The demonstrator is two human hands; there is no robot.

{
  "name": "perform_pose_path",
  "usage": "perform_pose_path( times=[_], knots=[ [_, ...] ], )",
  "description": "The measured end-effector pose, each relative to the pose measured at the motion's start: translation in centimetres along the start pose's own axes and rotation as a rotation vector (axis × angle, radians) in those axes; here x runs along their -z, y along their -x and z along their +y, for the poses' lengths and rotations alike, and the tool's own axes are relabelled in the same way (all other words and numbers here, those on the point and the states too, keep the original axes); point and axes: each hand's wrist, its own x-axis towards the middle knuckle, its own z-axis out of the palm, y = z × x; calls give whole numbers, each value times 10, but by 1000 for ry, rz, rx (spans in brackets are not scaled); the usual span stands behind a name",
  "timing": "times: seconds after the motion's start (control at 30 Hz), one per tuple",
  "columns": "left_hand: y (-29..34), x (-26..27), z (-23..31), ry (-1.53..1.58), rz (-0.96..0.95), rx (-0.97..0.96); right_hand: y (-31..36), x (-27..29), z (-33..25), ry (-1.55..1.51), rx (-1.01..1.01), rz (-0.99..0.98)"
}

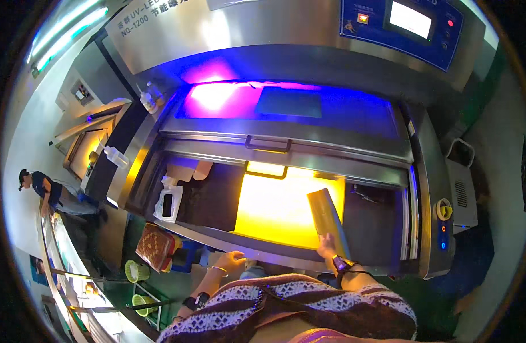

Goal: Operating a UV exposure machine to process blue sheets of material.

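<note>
My right hand (327,246) grips the lower end of a long grey panel (326,212) that tilts over a bright yellow sheet (274,208). The panel looks flat and stiff, but its exact kind does not show. The yellow sheet lies on the dark bed (211,200) of a large metal exposure machine. Left of it, near the front rail, my left hand (231,262) hangs with its fingers curled in, and nothing shows in them. Behind the bed, a grey rectangle (288,103) lies under purple-blue light on the machine's glowing rear section.
A white jug (167,201) and brown cardboard pieces (186,170) sit at the bed's left end. Handles (267,144) stick out along the middle rail. Clear squeeze bottles (115,155) stand on the left ledge. Another person (51,191) works far left. Green baskets (136,271) stand below.
</note>
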Motion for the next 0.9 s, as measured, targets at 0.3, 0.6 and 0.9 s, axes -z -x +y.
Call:
perform_pose_path(
  times=[0.3, 0.6, 0.9],
  knots=[
    [-57, 47, 49, 136, -78, -253, -39, 151, -145, -307, 597, 347],
    [-109, 79, 97, 1098, -247, 99, -54, 170, -230, 173, 676, 728],
    [-145, 27, 80, 1139, -441, 139, 8, 122, -186, 227, 430, 214]
  ],
)
